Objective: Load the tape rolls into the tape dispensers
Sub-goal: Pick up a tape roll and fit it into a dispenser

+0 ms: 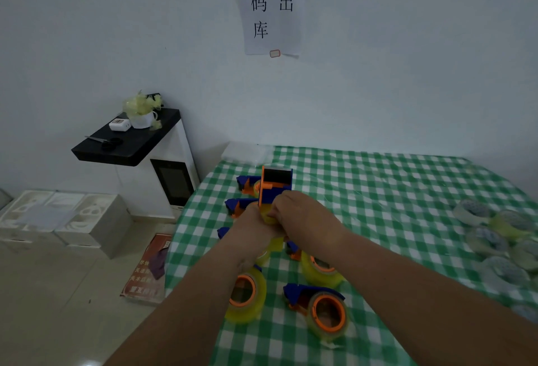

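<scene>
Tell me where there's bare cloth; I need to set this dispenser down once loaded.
Free: the checked cloth between the hands and the loose tape rolls at right. Crowded: around the loaded dispensers near the front and left edge.

Above the green checked table [378, 190], the left hand [250, 224] and right hand [302, 214] grip a blue-and-orange tape dispenser [275, 183] held upright, apparently pressing a yellow tape roll [266, 215] into it. Loaded dispensers [317, 304] lie below; spare rolls [495, 228] sit at right.

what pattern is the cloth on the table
Green and white checks, a gingham pattern, on the tablecloth; it shows plainly in the head view.
</scene>
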